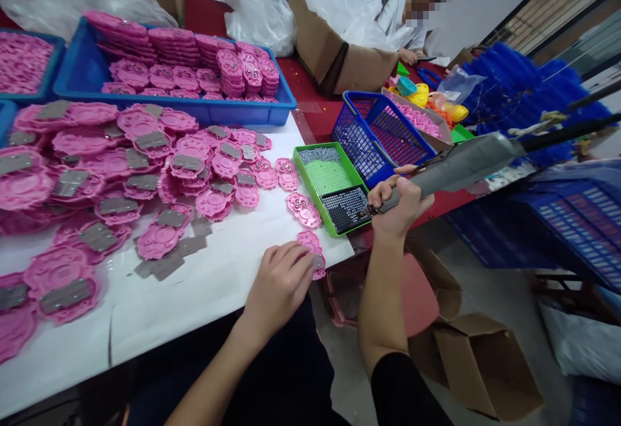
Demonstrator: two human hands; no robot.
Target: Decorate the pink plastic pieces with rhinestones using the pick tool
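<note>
My left hand (281, 284) rests closed on a pink plastic part (313, 248) at the white table's near edge, fingers pressing it down. My right hand (400, 203) grips a grey powered screwdriver (460, 164) hanging on a dark cable, its tip over the green tray (303, 174) of small screws. Many pink plastic parts with grey metal plates (145, 174) cover the white table top (228, 271) to the left.
A blue bin (87, 70) of stacked pink parts stands behind. A blue basket (383, 132), a cardboard box (334, 57) with plastic bags and another person (402, 19) sit at the far right. Cardboard boxes (480, 361) lie on the floor.
</note>
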